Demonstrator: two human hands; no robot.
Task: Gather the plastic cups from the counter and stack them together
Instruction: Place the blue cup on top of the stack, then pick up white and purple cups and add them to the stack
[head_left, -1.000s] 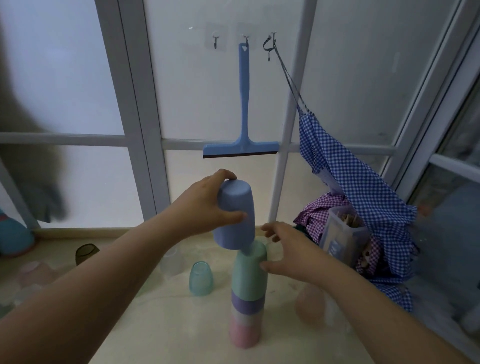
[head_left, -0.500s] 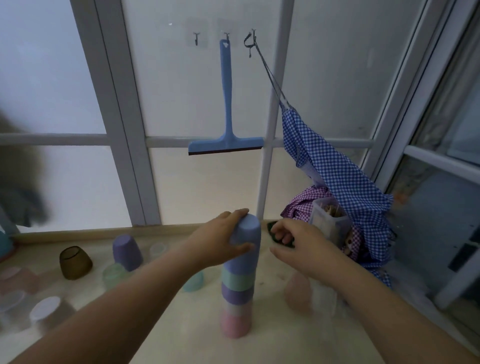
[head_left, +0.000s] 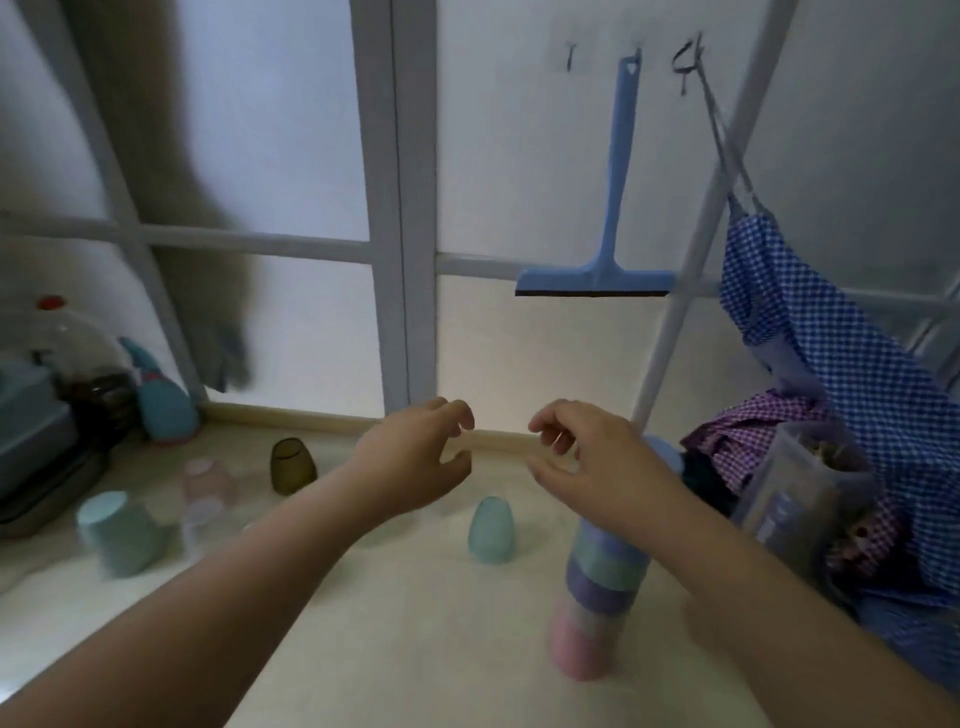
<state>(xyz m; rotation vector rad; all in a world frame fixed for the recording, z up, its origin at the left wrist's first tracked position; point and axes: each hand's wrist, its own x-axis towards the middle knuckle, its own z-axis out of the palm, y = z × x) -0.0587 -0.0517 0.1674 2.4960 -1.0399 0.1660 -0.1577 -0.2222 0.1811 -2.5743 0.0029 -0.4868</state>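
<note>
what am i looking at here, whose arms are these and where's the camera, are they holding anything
There is no machine here. A camera worn on a person's head looks forward and down, so the two bare arms are that person's own. The left hand and the right hand hover open above a pale counter, holding nothing. Under the right hand stands a stack of cups, pink at the bottom. Loose upside-down cups wait nearby: a teal cup, a brown cup and a light blue cup. A blue squeegee hangs on the window.

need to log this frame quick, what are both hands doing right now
Left hand: open, fingers loosely curled, holding nothing.
Right hand: open, fingers loosely curled, holding nothing, in front of the cup stack.
</note>
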